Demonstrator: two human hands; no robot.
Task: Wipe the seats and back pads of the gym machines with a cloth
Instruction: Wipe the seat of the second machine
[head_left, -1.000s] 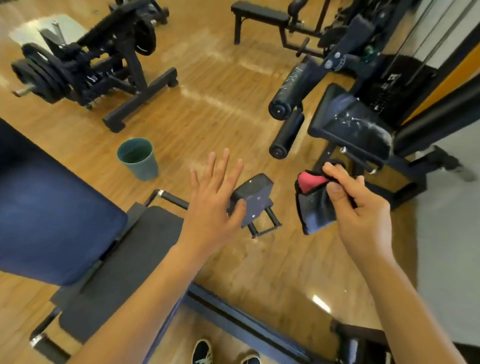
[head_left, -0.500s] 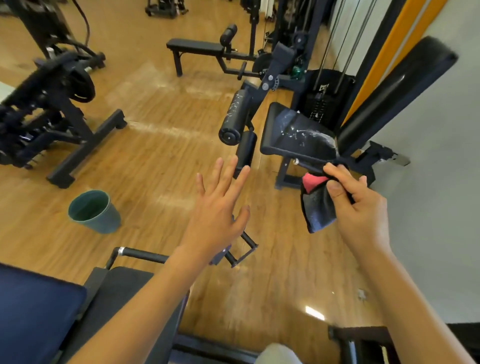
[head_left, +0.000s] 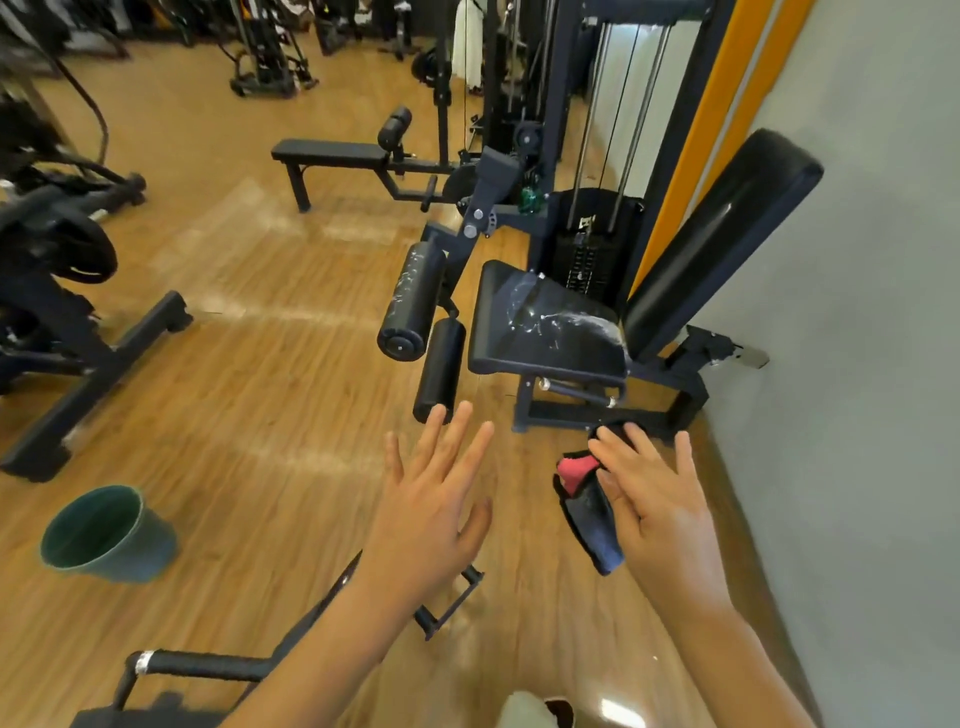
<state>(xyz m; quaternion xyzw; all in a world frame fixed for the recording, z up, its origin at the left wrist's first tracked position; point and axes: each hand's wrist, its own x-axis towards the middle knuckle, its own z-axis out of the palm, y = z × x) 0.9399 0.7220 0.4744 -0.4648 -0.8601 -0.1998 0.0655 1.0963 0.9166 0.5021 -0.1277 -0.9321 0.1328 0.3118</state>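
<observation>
Lower centre: left hand (head_left: 434, 512), fingers spread, holding nothing. Lower right: right hand (head_left: 657, 512), fingers extended, dark cloth with red patch (head_left: 587, 512) against palm; grip unclear. Lower left: green plastic bucket (head_left: 106, 535) on wooden floor (head_left: 270, 395). Centre right: black padded seat (head_left: 545, 327), white streaks; black tilted back pad (head_left: 722, 244) behind.

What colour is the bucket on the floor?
The bucket is dark green, seen in the head view, lower left.

A gym, seemingly: weight machines (head_left: 571, 291), bench (head_left: 332, 151), wooden floor (head_left: 249, 374).
</observation>
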